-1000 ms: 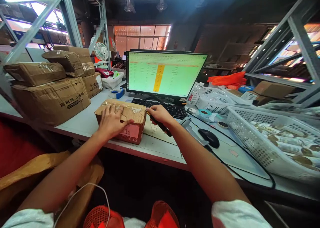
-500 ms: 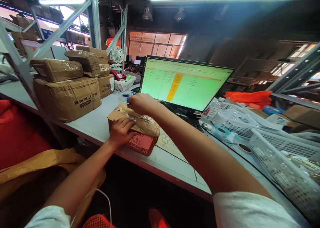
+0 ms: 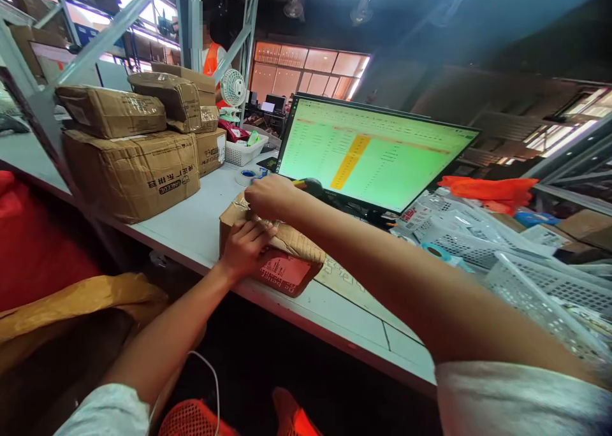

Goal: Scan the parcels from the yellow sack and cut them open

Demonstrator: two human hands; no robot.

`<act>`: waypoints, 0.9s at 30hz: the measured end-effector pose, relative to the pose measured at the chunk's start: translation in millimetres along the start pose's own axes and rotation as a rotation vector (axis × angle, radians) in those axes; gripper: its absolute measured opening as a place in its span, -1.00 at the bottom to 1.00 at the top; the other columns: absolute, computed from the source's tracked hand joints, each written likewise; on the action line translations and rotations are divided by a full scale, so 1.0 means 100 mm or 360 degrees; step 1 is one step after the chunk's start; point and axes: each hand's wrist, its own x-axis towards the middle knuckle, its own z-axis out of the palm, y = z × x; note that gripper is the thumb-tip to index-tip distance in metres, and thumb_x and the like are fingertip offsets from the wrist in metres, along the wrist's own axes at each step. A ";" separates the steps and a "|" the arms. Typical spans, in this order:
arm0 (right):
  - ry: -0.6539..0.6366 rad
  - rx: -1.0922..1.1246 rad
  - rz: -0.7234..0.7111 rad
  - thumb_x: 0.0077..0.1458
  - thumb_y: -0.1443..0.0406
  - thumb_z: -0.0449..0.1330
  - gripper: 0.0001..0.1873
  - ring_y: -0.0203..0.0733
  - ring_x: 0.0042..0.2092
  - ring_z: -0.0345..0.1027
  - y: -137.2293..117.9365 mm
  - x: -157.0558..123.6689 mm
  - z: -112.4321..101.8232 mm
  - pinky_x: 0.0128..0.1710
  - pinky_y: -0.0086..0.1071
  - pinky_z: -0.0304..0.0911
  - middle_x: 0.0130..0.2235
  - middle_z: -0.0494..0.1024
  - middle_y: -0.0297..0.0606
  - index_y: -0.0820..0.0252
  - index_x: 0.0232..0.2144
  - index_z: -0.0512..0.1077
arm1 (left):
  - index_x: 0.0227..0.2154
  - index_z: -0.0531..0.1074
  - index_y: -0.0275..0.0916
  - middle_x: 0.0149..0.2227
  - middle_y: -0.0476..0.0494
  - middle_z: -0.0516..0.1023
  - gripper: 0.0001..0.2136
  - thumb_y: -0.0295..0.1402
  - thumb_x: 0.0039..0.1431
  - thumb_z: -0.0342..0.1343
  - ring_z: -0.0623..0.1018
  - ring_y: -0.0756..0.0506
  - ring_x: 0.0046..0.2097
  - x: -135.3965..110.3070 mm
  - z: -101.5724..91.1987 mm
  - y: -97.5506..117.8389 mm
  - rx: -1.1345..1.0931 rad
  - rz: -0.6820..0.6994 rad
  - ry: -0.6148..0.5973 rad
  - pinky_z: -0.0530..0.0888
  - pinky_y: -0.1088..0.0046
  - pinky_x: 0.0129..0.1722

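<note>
A small cardboard box (image 3: 299, 241) with glossy tape on top and a red front sits at the table's near edge. My left hand (image 3: 246, 248) grips its near upper edge, fingers bent over the top and thumb against the front. Closed in a fist, my right hand (image 3: 270, 197) is at the top of the box, just beyond the left fingers. Whatever it holds is hidden. Behind the right wrist shows a black and yellow object (image 3: 310, 185) of unclear kind.
Stacked cartons (image 3: 138, 174) stand to the left beside a metal rack post. A monitor (image 3: 373, 155) is behind the box. White plastic baskets (image 3: 540, 302) and a teal tape roll (image 3: 436, 251) lie to the right. A blue tape roll (image 3: 248, 176) lies beyond the box.
The view has shifted, so the box and most things appear further right. My right hand has come lower and closer to the left fingers at the box top. My left hand keeps its hold.
</note>
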 end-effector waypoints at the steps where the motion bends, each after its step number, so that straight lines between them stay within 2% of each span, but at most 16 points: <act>1: -0.0053 -0.0046 0.0014 0.24 0.46 0.10 -0.65 0.16 -0.05 0.55 0.03 -0.10 0.02 -0.20 -0.20 0.32 -0.12 0.66 0.10 0.31 -0.04 0.63 | -0.09 0.61 -0.21 -0.11 -0.19 0.70 -0.68 -0.06 0.35 0.18 0.62 -0.20 -0.10 0.01 0.00 0.00 -0.0003 -0.0001 0.0022 0.33 0.24 -0.08; 4: -0.0192 -0.0131 0.0101 0.23 0.43 0.14 -0.70 0.07 -0.14 0.56 0.15 -0.45 0.10 -0.26 -0.24 0.29 -0.20 0.67 0.04 0.22 -0.12 0.65 | -0.10 0.62 -0.23 -0.11 -0.19 0.70 -0.68 -0.08 0.34 0.22 0.62 -0.20 -0.10 0.00 -0.01 0.01 -0.0003 -0.0011 0.0040 0.32 0.23 -0.07; 8: -0.0299 -0.0048 0.0358 0.19 0.45 0.19 -0.77 0.04 -0.24 0.53 0.38 -0.99 0.23 -0.28 -0.21 0.25 -0.31 0.65 -0.01 0.15 -0.28 0.66 | -0.04 0.62 -0.16 -0.06 -0.18 0.70 -0.67 -0.04 0.33 0.21 0.61 -0.23 -0.01 -0.02 -0.01 0.01 -0.0044 -0.0126 -0.0185 0.34 0.20 0.01; 10: -0.0358 -0.0011 0.0517 0.18 0.43 0.22 -0.80 0.03 -0.26 0.52 0.52 -1.26 0.36 -0.29 -0.21 0.23 -0.34 0.63 -0.02 0.13 -0.35 0.64 | -0.05 0.63 -0.14 -0.06 -0.18 0.70 -0.65 -0.01 0.34 0.18 0.61 -0.23 0.01 -0.03 -0.01 0.01 -0.0052 -0.0184 -0.0262 0.35 0.19 0.03; 13: -0.0405 0.0049 0.0707 0.30 0.27 0.18 -0.77 0.02 -0.24 0.53 0.69 -1.64 0.72 -0.30 -0.24 0.22 -0.28 0.65 -0.02 0.10 -0.32 0.63 | -0.08 0.63 -0.13 -0.07 -0.17 0.70 -0.65 0.00 0.35 0.15 0.61 -0.22 0.00 -0.02 -0.02 0.01 -0.0056 -0.0209 -0.0273 0.37 0.18 0.04; 16: -0.0439 0.0185 0.0875 0.40 0.17 0.06 -0.68 0.04 -0.16 0.56 0.74 -1.92 1.25 -0.28 -0.27 0.21 -0.17 0.67 -0.03 0.09 -0.16 0.61 | -0.11 0.63 -0.14 -0.09 -0.15 0.71 -0.68 -0.02 0.35 0.16 0.61 -0.20 -0.02 -0.02 -0.02 0.03 -0.0044 -0.0193 -0.0218 0.36 0.19 0.02; 20: -0.0388 0.0477 0.1041 0.43 0.20 -0.01 -0.65 0.07 -0.05 0.55 0.59 -2.08 1.99 -0.23 -0.26 0.23 -0.07 0.66 -0.01 0.15 -0.06 0.56 | -0.12 0.62 -0.13 -0.10 -0.13 0.71 -0.71 -0.05 0.35 0.18 0.62 -0.19 -0.02 -0.01 -0.03 0.07 -0.0020 -0.0160 -0.0146 0.35 0.20 0.01; 22: -0.0345 0.0563 0.1060 0.42 0.22 -0.02 -0.65 0.08 -0.02 0.54 0.51 -2.08 2.24 -0.19 -0.25 0.25 -0.05 0.65 0.00 0.17 -0.05 0.55 | -0.13 0.62 -0.14 -0.10 -0.12 0.71 -0.71 -0.05 0.35 0.18 0.62 -0.19 -0.04 0.00 -0.03 0.08 0.0000 -0.0128 -0.0119 0.34 0.20 0.01; 24: -0.0324 0.0612 0.1081 0.40 0.23 0.02 -0.67 0.10 0.00 0.53 0.51 -2.06 2.33 -0.16 -0.23 0.27 -0.03 0.64 0.02 0.20 -0.05 0.55 | -0.14 0.61 -0.15 -0.11 -0.12 0.71 -0.72 -0.07 0.36 0.19 0.62 -0.18 -0.05 0.00 -0.04 0.08 0.0021 -0.0093 -0.0088 0.34 0.20 0.00; 26: -0.0199 0.0665 0.1107 0.38 0.23 0.08 -0.69 0.11 0.00 0.53 0.58 -2.01 2.23 -0.12 -0.21 0.29 -0.01 0.63 0.05 0.23 -0.03 0.56 | -0.14 0.61 -0.16 -0.11 -0.11 0.71 -0.72 -0.07 0.35 0.19 0.63 -0.18 -0.06 0.01 -0.04 0.09 0.0036 -0.0090 -0.0083 0.34 0.20 -0.01; 27: -0.0064 0.0702 0.1110 0.37 0.23 0.10 -0.69 0.10 -0.01 0.52 0.63 -1.96 2.12 -0.10 -0.20 0.30 -0.01 0.63 0.05 0.25 -0.01 0.55 | -0.14 0.61 -0.15 -0.10 -0.11 0.71 -0.72 -0.06 0.35 0.19 0.63 -0.18 -0.05 0.01 -0.04 0.09 0.0037 -0.0100 -0.0096 0.34 0.20 -0.01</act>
